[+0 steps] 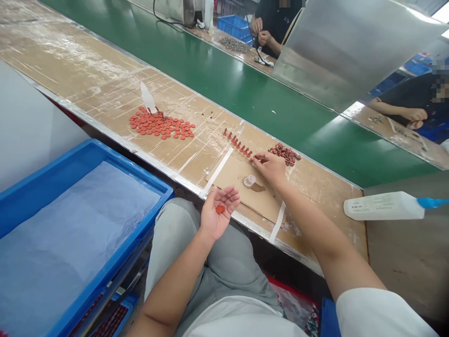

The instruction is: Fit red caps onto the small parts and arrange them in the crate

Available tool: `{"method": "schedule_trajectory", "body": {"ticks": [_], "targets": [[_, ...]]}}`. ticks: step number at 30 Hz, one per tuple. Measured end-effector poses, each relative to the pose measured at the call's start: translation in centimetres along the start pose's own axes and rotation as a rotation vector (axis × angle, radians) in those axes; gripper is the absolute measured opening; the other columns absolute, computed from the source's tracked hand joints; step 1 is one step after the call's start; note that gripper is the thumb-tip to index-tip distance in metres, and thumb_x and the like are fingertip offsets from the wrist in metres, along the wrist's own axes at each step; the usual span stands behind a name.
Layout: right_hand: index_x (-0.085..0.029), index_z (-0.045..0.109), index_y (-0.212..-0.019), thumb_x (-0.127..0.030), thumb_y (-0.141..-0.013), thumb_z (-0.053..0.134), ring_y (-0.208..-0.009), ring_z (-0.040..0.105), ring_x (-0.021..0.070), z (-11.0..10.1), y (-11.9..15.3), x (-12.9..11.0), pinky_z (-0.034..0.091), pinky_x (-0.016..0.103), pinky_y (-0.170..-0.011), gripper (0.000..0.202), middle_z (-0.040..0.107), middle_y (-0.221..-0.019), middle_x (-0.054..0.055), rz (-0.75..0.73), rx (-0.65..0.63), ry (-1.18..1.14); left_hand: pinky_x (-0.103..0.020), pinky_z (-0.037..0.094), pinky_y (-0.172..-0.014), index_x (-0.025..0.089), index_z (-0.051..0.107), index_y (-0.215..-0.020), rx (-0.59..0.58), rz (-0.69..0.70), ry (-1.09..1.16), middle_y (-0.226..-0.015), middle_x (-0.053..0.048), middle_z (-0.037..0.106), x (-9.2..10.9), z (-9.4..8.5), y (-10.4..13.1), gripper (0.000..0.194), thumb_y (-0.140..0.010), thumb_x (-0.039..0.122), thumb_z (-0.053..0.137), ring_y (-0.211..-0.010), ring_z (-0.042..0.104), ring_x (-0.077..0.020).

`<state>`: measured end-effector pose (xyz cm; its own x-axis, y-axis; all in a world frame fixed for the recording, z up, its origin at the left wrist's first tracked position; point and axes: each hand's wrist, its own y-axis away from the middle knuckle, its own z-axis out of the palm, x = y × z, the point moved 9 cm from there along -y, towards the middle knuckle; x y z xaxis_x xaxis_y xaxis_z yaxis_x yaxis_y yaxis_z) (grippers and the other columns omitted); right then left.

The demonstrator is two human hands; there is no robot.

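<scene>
My left hand [219,213] is palm up over my lap at the bench edge, fingers loosely curled, cradling a couple of red discs [220,209]. At the near end of a slanting row of small red pieces with dark upright stems [237,143], my right hand [270,164] pinches a small red piece [252,159], mostly hidden by the fingertips. Just behind that hand lies a pile of small red-and-black parts [286,153]. A small clear cup [249,181] stands on a cardboard sheet [231,175] between my hands, beside a wet-looking dark patch.
Many red discs [157,125] are spread farther left, with a white pointed bottle [148,98] among them. A white bottle with a blue tip [386,206] lies at right. A blue tray [94,145] stands at left. Beyond the green belt [210,70], a co-worker's hands [261,32] handle something.
</scene>
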<state>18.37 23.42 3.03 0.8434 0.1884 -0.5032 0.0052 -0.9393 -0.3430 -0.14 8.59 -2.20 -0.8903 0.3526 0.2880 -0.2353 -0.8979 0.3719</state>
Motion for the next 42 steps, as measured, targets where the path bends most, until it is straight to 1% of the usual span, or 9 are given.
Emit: {"method": "schedule_trajectory", "body": {"ticks": [10,13,17,20,22,25,29,37,42], "targets": [[-0.024,0.071,-0.097,-0.040,-0.079,0.062,-0.079,0.070,0.0179,0.8,-0.5,0.3,0.051,0.029,-0.076,0.026,0.074,-0.088,0.001,0.002,-0.032,0.082,-0.026,0.055,-0.081,0.005,0.070,-0.099,-0.036,-0.011,0.022,-0.096,-0.014,0.072,-0.1,0.1,-0.1,0.040,-0.088,0.036,0.046,-0.088,0.068,-0.0168],[-0.022,0.070,-0.096,-0.041,-0.079,0.062,-0.077,0.069,0.0182,-0.6,-0.2,-0.4,0.052,0.030,-0.075,0.027,0.074,-0.087,0.003,-0.011,0.022,0.036,-0.030,0.052,-0.090,0.006,0.069,-0.101,-0.047,0.004,0.025,-0.103,-0.016,0.071,0.1,0.3,0.0,0.042,-0.087,0.038,0.047,-0.097,0.067,-0.0199],[-0.020,0.071,-0.093,-0.040,-0.082,0.059,-0.070,0.067,0.0167,-4.6,2.7,-3.8,0.051,0.029,-0.066,0.025,0.073,-0.088,0.006,-0.101,0.177,-0.132,-0.038,0.045,-0.101,0.007,0.067,-0.107,-0.074,0.028,0.039,-0.117,-0.017,0.066,0.4,0.9,0.1,0.045,-0.086,0.041,0.046,-0.115,0.059,-0.0252],[-0.024,0.071,-0.095,-0.036,-0.079,0.064,-0.062,0.063,0.0139,-5.1,6.7,-7.9,0.049,0.028,-0.058,0.021,0.073,-0.088,0.004,-0.231,0.042,-0.251,-0.038,0.043,-0.102,0.009,0.065,-0.111,-0.083,0.041,0.040,-0.125,-0.018,0.061,0.5,1.4,0.2,0.046,-0.085,0.042,0.045,-0.123,0.054,-0.0270],[-0.026,0.070,-0.100,-0.032,-0.076,0.070,-0.061,0.062,0.0130,-4.2,9.7,-10.9,0.049,0.027,-0.060,0.025,0.071,-0.077,0.002,-0.392,-0.127,-0.296,-0.036,0.044,-0.100,0.011,0.063,-0.114,-0.089,0.036,0.034,-0.129,-0.018,0.059,0.5,1.7,0.3,0.047,-0.085,0.042,0.045,-0.125,0.051,-0.0264],[-0.025,0.067,-0.111,-0.029,-0.075,0.072,-0.065,0.063,0.0138,-2.7,13.1,-13.2,0.049,0.028,-0.065,0.036,0.070,-0.074,0.001,-0.542,-0.248,-0.307,-0.034,0.045,-0.099,0.013,0.060,-0.118,-0.108,0.024,0.014,-0.133,-0.016,0.056,0.3,2.0,0.5,0.048,-0.086,0.044,0.042,-0.128,0.048,-0.0253],[-0.027,0.065,-0.116,-0.029,-0.077,0.071,-0.069,0.064,0.0143,-1.2,14.3,-13.3,0.050,0.028,-0.072,0.039,0.072,-0.083,0.002,-0.565,-0.271,-0.305,-0.036,0.042,-0.101,0.014,0.059,-0.121,-0.129,0.020,0.004,-0.135,-0.014,0.055,0.2,2.2,0.7,0.050,-0.087,0.046,0.040,-0.130,0.047,-0.0256],[-0.027,0.062,-0.120,-0.028,-0.082,0.065,-0.079,0.067,0.0154,-1.1,14.1,-13.8,0.052,0.029,-0.077,0.038,0.073,-0.092,0.004,-0.566,-0.315,-0.321,-0.040,0.038,-0.105,0.011,0.060,-0.118,-0.144,-0.038,-0.008,-0.130,-0.017,0.058,-0.7,2.2,0.8,0.050,-0.086,0.046,0.043,-0.127,0.050,-0.0275],[-0.031,0.062,-0.121,-0.025,-0.081,0.065,-0.092,0.068,0.0185,-0.3,14.6,-14.4,0.053,0.032,-0.085,0.040,0.072,-0.103,0.003,-0.673,-0.370,-0.331,-0.041,0.039,-0.104,0.009,0.063,-0.111,-0.098,-0.039,-0.016,-0.122,-0.018,0.063,-1.1,1.7,0.4,0.049,-0.085,0.047,0.045,-0.120,0.056,-0.0280]]}}
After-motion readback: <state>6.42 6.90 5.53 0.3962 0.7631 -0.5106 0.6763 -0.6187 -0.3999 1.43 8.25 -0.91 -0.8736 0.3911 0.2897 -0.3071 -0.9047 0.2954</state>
